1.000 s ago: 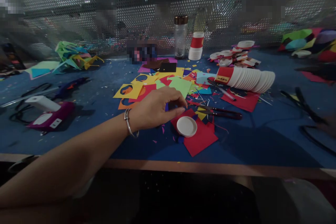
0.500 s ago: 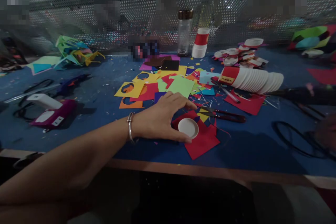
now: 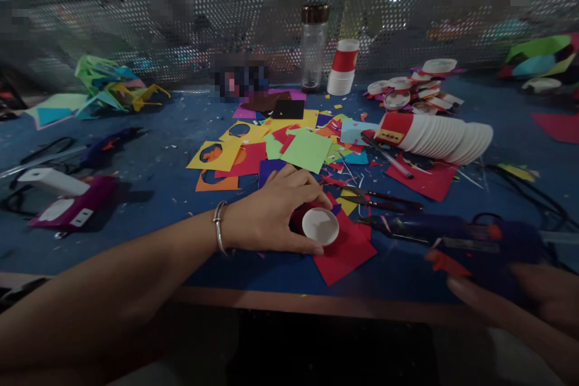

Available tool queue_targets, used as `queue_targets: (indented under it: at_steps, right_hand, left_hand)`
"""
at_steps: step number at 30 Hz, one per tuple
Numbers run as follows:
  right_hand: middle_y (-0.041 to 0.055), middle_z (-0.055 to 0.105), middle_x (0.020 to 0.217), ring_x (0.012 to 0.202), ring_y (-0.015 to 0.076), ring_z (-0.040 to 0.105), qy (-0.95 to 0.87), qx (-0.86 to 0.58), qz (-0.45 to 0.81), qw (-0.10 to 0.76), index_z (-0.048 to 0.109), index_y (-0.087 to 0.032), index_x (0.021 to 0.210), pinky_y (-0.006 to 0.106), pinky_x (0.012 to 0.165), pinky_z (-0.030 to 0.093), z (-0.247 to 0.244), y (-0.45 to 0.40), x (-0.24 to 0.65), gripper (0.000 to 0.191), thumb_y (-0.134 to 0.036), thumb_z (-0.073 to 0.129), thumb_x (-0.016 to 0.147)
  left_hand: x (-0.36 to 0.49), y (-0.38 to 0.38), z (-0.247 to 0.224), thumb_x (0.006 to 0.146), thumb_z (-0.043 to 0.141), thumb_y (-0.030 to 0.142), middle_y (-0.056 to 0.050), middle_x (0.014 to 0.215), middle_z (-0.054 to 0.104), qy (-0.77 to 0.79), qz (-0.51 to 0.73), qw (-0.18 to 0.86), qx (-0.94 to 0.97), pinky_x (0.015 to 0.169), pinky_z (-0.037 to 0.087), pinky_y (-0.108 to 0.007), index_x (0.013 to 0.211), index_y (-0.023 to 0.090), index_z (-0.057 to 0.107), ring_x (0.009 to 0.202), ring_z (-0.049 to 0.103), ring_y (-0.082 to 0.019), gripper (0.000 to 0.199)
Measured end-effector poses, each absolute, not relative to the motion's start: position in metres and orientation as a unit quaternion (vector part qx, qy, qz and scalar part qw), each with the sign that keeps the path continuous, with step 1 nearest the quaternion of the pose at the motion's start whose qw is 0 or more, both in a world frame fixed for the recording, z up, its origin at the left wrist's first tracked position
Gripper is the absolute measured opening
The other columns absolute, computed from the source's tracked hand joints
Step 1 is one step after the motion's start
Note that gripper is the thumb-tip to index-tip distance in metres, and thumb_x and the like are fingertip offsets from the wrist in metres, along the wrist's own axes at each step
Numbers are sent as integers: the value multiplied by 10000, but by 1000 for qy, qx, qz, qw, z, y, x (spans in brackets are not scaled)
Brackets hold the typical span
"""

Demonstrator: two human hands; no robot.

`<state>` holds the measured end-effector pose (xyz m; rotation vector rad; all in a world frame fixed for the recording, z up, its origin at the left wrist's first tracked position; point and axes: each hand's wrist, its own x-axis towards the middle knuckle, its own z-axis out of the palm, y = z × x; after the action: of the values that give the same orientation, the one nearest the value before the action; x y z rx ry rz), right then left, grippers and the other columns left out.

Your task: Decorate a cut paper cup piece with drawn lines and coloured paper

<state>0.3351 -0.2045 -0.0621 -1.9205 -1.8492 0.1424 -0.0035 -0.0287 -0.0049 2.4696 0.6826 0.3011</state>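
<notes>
My left hand, with a silver bangle on the wrist, curves its thumb and fingers around a white paper cup. The cup's round end faces me, and its side is mostly hidden by the hand. Beneath it lies red paper on the blue table. At the right, my right hand grips a dark blue glue gun with an orange trigger. The gun's nozzle points left toward the cup, with a gap between them. Thread snips with dark handles lie just beyond the nozzle.
Coloured paper sheets and scraps cover the middle. A stack of paper cups lies on its side at the right; another stack stands by a glass bottle. On the left are a purple power strip and another glue gun.
My right hand has come into clear view from the right with the glue gun, its nozzle nearing the cup. My left fingers have closed in around the cup, which is now tilted differently.
</notes>
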Motion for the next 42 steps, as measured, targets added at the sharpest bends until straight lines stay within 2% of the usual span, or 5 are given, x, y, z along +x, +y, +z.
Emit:
queue_targets:
  at_steps: [4, 12, 19, 24, 42]
  right_hand:
    - [-6, 791, 834, 635, 230, 726, -737, -627, 129, 216, 791, -324, 870, 297, 579, 620, -41, -176, 303, 403, -575, 488, 957]
    - [34, 809, 911, 777, 260, 778, -738, -635, 66, 218, 802, -304, 844, 300, 551, 623, -39, -172, 290, 560, -682, 403, 951]
    - [34, 777, 735, 665, 226, 767, -747, -611, 87, 246, 725, -278, 650, 251, 487, 594, -28, -161, 276, 592, -654, 395, 968]
    - [27, 801, 827, 712, 221, 774, -748, -602, 116, 255, 780, -285, 819, 252, 539, 611, -25, -158, 273, 478, -601, 455, 969]
    - [0, 785, 721, 615, 192, 763, -775, -568, 41, 274, 696, -313, 688, 209, 449, 581, -25, -156, 272, 546, -595, 358, 1010]
  left_hand:
    - [-4, -27, -5, 721, 846, 457, -44, 1126, 615, 253, 107, 283, 919, 965, 378, -384, 1096, 253, 666, 1084, 511, -245, 463]
    - [-4, -25, -5, 722, 847, 460, -38, 1093, 625, 255, 98, 294, 916, 942, 386, -370, 1088, 252, 674, 1054, 527, -235, 455]
    - [-5, -22, -6, 724, 853, 429, -40, 1105, 624, 252, 98, 303, 914, 941, 401, -375, 1113, 262, 670, 1055, 529, -235, 461]
    - [-6, -22, -6, 720, 856, 426, -52, 1124, 610, 255, 96, 311, 911, 950, 407, -383, 1116, 258, 670, 1068, 520, -244, 469]
    - [-9, -12, -2, 747, 840, 410, -59, 1130, 588, 259, 86, 298, 915, 965, 407, -362, 1137, 245, 673, 1111, 506, -243, 456]
